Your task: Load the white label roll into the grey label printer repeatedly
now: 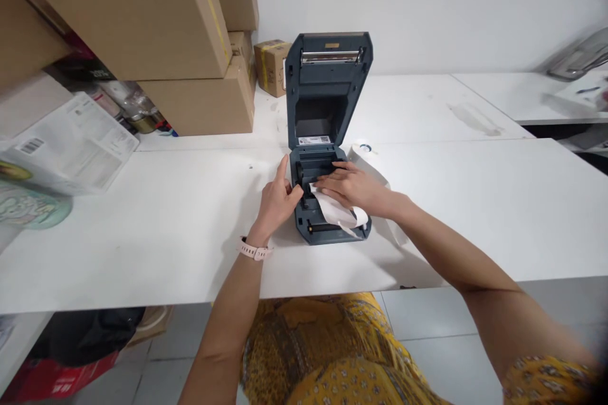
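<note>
A white paper strip (330, 207) lies in the open blue-grey plastic printer (323, 150) near the white table's (166, 221) front edge, slanting lengthwise from under the nearer right hand's (355, 188) fingers toward the printer's front right corner; I cannot tell whether they pinch it. The left hand (276, 204), at the left rim, spreads thumb from forefinger.

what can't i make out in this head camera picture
All in the head view:
- The far end of the white paper strip and any grip on it: hidden under the right hand.
- Part of the open printer's interior: covered by the same hand and the strip.
- The lid label's print: too small.
- The metal vessel: blurred and cut off by the right edge.
</note>
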Available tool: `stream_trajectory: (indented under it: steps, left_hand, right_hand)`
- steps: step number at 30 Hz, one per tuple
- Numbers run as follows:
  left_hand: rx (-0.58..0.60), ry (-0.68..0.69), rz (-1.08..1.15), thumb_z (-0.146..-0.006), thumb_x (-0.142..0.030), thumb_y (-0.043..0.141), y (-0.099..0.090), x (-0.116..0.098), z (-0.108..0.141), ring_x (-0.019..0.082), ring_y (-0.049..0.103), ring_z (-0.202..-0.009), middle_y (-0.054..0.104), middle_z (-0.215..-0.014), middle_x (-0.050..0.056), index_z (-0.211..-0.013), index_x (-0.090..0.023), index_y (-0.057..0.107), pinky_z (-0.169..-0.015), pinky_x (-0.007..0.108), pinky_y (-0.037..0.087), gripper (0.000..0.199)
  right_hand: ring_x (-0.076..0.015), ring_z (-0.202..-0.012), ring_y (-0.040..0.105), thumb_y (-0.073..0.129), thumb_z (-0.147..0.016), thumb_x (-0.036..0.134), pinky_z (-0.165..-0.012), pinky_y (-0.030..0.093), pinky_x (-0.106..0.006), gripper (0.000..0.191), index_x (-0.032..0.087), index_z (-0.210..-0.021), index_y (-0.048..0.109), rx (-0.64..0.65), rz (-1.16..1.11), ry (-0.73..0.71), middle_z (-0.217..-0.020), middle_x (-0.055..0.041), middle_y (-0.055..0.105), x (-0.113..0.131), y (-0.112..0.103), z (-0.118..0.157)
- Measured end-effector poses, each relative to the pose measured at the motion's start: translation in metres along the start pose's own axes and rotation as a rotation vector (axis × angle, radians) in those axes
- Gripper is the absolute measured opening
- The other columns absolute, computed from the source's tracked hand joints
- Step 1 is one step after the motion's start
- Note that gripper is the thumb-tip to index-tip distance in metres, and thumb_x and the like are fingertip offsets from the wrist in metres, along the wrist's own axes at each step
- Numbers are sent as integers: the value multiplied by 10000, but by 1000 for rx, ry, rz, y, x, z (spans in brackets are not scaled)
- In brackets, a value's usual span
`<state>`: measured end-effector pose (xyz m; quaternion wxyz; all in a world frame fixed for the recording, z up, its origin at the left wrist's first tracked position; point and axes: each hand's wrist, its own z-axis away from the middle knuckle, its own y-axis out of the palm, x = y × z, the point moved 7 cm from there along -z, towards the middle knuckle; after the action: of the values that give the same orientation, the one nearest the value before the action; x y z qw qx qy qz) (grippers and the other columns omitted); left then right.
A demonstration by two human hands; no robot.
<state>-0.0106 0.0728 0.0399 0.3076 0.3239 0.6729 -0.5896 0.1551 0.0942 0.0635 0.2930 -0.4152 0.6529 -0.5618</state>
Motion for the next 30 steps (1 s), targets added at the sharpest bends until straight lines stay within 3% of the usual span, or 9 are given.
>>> stream_trajectory:
  steps: [4, 6, 9, 14, 19, 23, 30]
  left_hand:
    - [-2, 5, 17, -869, -261, 519, 0, 0, 1, 157, 442, -564, 412, -568, -106, -1665, -151, 275, -642, 298, 353, 841]
    - [-4, -6, 23, -865, -257, 523, 0, 1, 1, 158, 445, -566, 418, -565, -106, -1665, -149, 277, -648, 302, 357, 844]
    - [-8, -17, 28, -863, -256, 524, 0, 1, 1, 160, 451, -571, 423, -561, -106, -1662, -136, 284, -660, 305, 368, 843]
    - [-23, -22, 43, -865, -259, 535, 1, 5, 1, 159, 472, -580, 435, -566, -105, -1654, -136, 304, -671, 301, 380, 832]
    - [-30, -36, 64, -894, -305, 541, 5, 10, 1, 169, 531, -629, 499, -620, -80, -1619, -161, 380, -696, 303, 402, 757]
    - [-37, -84, 22, -899, -360, 567, 7, 13, 1, 202, 590, -689, 582, -676, -44, -1575, -211, 462, -715, 325, 423, 699]
    - [-10, -151, 15, -911, -424, 570, 8, 13, 3, 238, 642, -746, 668, -759, 0, -1562, -231, 487, -740, 362, 474, 683]
  right_hand:
    - [-271, -1084, 739, 398, -1107, 294, -999, 560, -478, 386, 161, -1251, 731, -94, -37, 90, -1234, -107, 795, 27, -8, 27]
    - [-280, -1129, 741, 397, -1108, 280, -1023, 573, -496, 399, 131, -1336, 688, -129, -25, 129, -1275, -117, 783, 39, -10, 39]
    - [-279, -1260, 711, 402, -1107, 255, -1141, 531, -514, 408, 99, -1386, 655, -193, 16, 175, -1394, -145, 722, 54, -10, 47]
    - [-302, -1327, 677, 396, -1111, 295, -1172, 505, -528, 428, 90, -1374, 664, -256, 99, 253, -1447, -181, 677, 69, -2, 50]
    - [-316, -1408, 601, 444, -1099, 370, -1215, 399, -581, 425, 192, -1446, 613, -325, 114, 307, -1550, -146, 599, 79, 7, 60]
    - [-302, -1359, 608, 496, -1080, 398, -1213, 349, -579, 412, 274, -1460, 593, -363, 94, 324, -1543, -87, 618, 83, 11, 66]
    - [-291, -1202, 662, 541, -1063, 413, -1172, 343, -524, 332, 250, -1296, 712, -425, 75, 318, -1366, -101, 725, 86, 4, 64]
